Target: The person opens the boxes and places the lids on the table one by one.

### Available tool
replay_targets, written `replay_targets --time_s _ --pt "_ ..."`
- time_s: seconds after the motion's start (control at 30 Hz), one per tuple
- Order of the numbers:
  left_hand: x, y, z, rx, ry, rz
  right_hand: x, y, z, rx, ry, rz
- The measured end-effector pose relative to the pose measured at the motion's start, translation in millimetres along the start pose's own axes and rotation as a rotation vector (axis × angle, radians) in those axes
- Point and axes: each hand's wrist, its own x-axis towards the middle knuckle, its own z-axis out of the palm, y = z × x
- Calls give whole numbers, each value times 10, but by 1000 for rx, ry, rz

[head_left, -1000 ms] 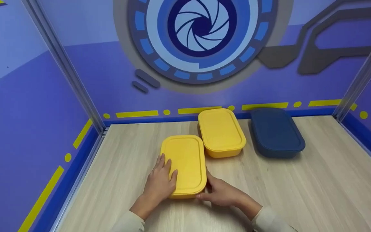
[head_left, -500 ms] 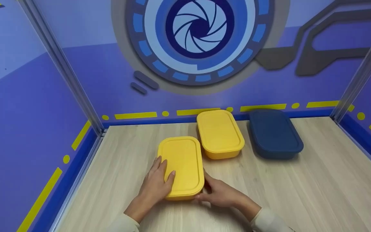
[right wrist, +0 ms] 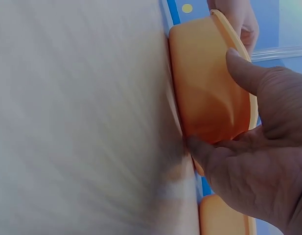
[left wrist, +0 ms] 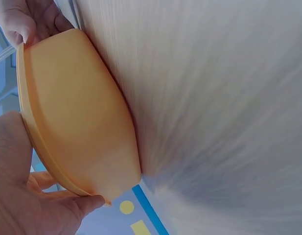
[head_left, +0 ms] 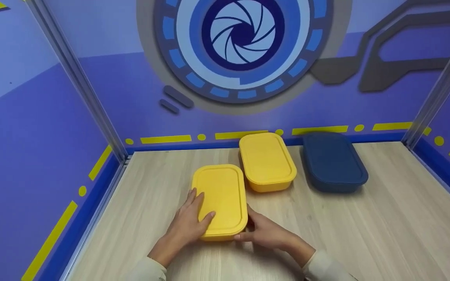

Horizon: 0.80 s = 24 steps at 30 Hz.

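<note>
A yellow lunch box [head_left: 225, 187] with its lid on stands on the wooden table, long side pointing away from me. My left hand [head_left: 186, 222] rests over its left edge, fingers fairly straight and thumb lying on the lid. At the near right corner, my right hand [head_left: 268, 233] grips the box, thumb on the front wall and fingers along the right side. The right wrist view shows that thumb [right wrist: 243, 71] on the wall and a fingertip low by the table. In the left wrist view, left fingertips [left wrist: 94, 201] reach the lid's rim.
Just behind and to the right stands a second yellow lunch box [head_left: 268, 158], lidded. Farther right is a dark blue lunch box [head_left: 334, 160]. A printed blue wall [head_left: 127, 86] closes off the back of the table, with side panels left and right.
My left hand has slid slightly back toward me along the lid, and its thumb sits nearer the front. The right hand and the boxes have hardly moved.
</note>
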Motion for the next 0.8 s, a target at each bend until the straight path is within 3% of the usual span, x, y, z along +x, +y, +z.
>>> replay_targets --time_s 0.13,0.53,0.8 --pt "9 -6 2 6 0 6 11 -18 -18 89 -43 -15" --pt "-50 -15 21 -34 36 17 13 21 -51 126 -95 -31" --pt "-163 -23 -18 -38 -82 18 -2 -1 -55 94 -81 -4"
